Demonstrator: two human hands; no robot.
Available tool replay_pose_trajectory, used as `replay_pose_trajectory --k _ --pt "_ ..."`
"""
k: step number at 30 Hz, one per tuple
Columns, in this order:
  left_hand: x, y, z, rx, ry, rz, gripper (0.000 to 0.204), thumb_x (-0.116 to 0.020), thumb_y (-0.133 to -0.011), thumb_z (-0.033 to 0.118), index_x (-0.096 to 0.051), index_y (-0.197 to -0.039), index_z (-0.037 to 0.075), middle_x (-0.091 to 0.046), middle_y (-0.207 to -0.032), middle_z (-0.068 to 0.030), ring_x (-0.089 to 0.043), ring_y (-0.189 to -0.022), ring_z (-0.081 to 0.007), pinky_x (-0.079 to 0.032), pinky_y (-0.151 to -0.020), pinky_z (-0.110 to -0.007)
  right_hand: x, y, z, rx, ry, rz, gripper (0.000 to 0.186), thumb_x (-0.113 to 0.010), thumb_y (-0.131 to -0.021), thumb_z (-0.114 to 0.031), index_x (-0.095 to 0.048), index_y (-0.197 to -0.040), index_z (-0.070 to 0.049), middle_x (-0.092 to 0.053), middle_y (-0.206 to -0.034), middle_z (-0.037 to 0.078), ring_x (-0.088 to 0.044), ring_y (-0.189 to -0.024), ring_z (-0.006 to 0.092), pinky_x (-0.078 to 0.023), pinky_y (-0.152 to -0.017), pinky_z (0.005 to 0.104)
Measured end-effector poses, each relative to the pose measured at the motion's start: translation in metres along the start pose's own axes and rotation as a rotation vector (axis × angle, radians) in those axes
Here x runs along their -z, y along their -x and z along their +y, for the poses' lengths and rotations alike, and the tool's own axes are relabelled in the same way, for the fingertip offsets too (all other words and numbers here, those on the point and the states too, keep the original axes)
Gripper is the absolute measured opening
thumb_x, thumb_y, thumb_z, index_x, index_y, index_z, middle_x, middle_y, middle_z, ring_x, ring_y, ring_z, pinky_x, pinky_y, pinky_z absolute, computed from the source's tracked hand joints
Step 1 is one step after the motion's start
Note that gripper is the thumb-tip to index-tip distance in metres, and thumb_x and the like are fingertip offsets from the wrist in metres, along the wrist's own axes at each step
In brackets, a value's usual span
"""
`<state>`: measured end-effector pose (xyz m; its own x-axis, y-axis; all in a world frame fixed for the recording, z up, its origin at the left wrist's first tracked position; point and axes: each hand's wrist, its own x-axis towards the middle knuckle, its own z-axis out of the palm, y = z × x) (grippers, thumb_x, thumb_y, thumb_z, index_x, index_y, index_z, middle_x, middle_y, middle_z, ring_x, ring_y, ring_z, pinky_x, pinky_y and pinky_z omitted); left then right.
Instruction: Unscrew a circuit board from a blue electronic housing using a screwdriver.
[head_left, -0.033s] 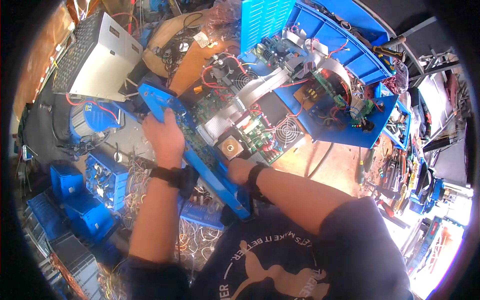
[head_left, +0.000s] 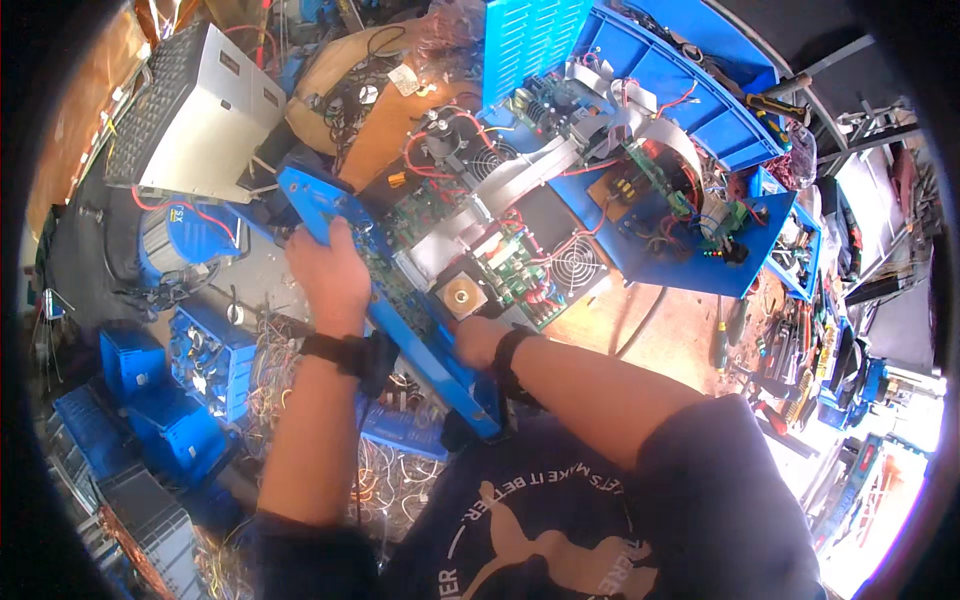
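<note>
A long blue metal panel (head_left: 425,345) stands tilted at the near left side of an opened electronic unit, a green circuit board (head_left: 388,288) along its inner face. My left hand (head_left: 328,275) is closed round the panel's upper left part, its thumb over the edge. Beside the panel's lower part, my right hand (head_left: 478,343) is curled in toward the unit. Its fingertips are hidden, as is whatever they hold. Just beyond it sits a square part with a round brass-coloured centre (head_left: 461,296). Farther in are a green board with red wires (head_left: 508,262) and grey ribbon cables (head_left: 525,178).
A round fan grille (head_left: 578,262) and an opened blue cover with boards (head_left: 690,250) lie to the right. A large blue crate (head_left: 690,95) stands behind. Screwdrivers (head_left: 722,340) and other hand tools lie at right. Blue bins (head_left: 178,430) and tangled wires fill the floor at left.
</note>
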<state>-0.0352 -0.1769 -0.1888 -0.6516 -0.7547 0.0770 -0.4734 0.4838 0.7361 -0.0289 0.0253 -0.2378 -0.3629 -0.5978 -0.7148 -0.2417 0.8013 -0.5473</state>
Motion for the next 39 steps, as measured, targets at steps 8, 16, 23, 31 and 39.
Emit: replay_pose_trajectory --k 8,16,23,31,39 --pt "-0.004 -0.001 -0.008 -0.080 -0.028 0.053 0.032 -0.061 -0.088 0.025 -0.059 -0.096 -0.006 -0.056 -0.106 -0.0264 -0.051 -0.101 -0.0441 -0.038 -0.091 -0.051 -0.013 0.001 0.017 0.096 0.105 -0.044 0.034 -0.054 -0.079 -0.013 -0.064 -0.109 -0.001 -0.068 -0.095 0.026 -0.067 -0.090 0.0407 -0.053 -0.078 0.0483" --pt "-0.003 0.000 -0.007 -0.068 0.036 0.043 0.030 -0.061 -0.089 0.023 -0.059 -0.096 -0.006 -0.055 -0.106 -0.0267 -0.051 -0.101 -0.0438 -0.038 -0.091 -0.051 -0.009 -0.014 -0.002 0.021 -0.019 0.068 0.023 -0.057 -0.078 -0.015 -0.071 -0.088 0.000 -0.070 -0.088 0.023 -0.069 -0.087 0.0387 -0.054 -0.076 0.0468" --pt "-0.004 0.001 -0.004 -0.075 0.039 0.034 0.029 -0.060 -0.090 0.022 -0.059 -0.097 -0.007 -0.055 -0.106 -0.0264 -0.050 -0.102 -0.0437 -0.037 -0.092 -0.051 -0.011 -0.014 0.005 0.065 0.075 0.052 0.033 -0.057 -0.080 -0.017 -0.067 -0.106 0.000 -0.070 -0.090 0.023 -0.069 -0.087 0.0386 -0.055 -0.076 0.0470" --pt "-0.004 0.003 0.002 -0.051 0.035 0.043 0.030 -0.059 -0.091 0.023 -0.059 -0.097 -0.006 -0.054 -0.106 -0.0261 -0.049 -0.103 -0.0430 -0.037 -0.092 -0.050 -0.015 -0.023 0.006 0.065 0.048 0.080 0.025 -0.058 -0.078 -0.014 -0.071 -0.096 0.000 -0.070 -0.091 0.022 -0.069 -0.089 0.0381 -0.055 -0.075 0.0467" --pt "-0.005 0.004 -0.003 -0.082 0.043 0.067 0.032 -0.059 -0.090 0.025 -0.058 -0.097 -0.007 -0.054 -0.106 -0.0263 -0.049 -0.102 -0.0435 -0.036 -0.092 -0.051 -0.019 -0.021 0.004 0.077 0.022 0.131 0.027 -0.052 -0.081 -0.015 -0.071 -0.094 0.000 -0.070 -0.093 0.024 -0.069 -0.091 0.0398 -0.055 -0.077 0.0475"
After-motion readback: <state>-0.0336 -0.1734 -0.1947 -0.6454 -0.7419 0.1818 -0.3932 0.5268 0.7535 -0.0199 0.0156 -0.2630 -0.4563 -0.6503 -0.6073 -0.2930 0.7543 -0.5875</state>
